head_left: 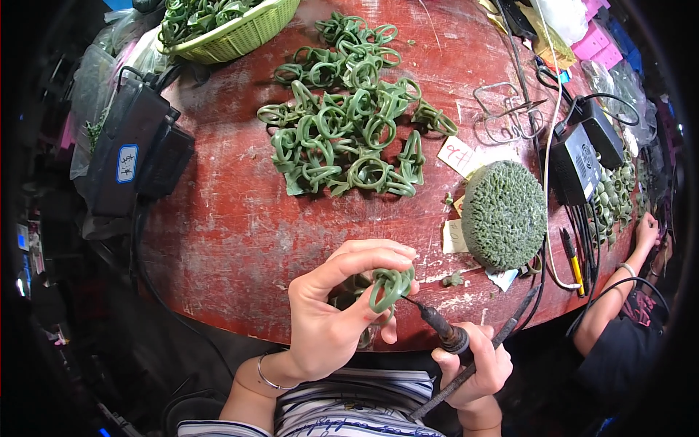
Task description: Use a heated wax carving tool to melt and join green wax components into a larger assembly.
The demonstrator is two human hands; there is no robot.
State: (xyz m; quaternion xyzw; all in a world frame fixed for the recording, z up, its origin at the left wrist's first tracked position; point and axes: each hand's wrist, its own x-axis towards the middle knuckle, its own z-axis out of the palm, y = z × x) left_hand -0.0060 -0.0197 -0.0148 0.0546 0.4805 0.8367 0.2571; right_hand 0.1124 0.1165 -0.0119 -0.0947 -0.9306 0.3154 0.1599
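Near the table's front edge, my left hand (324, 313) pinches a glossy green wax ring (389, 289) between thumb and fingers. Further green pieces show partly behind those fingers, mostly hidden. My right hand (482, 370) is closed round a wax pen (442, 328), a dark-handled tool with a thin metal tip and a thick cord. The tip points left and reaches the ring's lower right side; whether it touches cannot be made out. Beyond my hands lies a loose pile of similar green wax rings (360, 116) on the red table (218, 240).
A green basket (244, 38) of more pieces stands far left. Black power boxes (120, 167) sit at left and right. A round, rough green block (504, 216), a wire stand (506, 113), cables and a yellow-black tool (573, 262) occupy the right. Another person's arm (619, 288) rests there.
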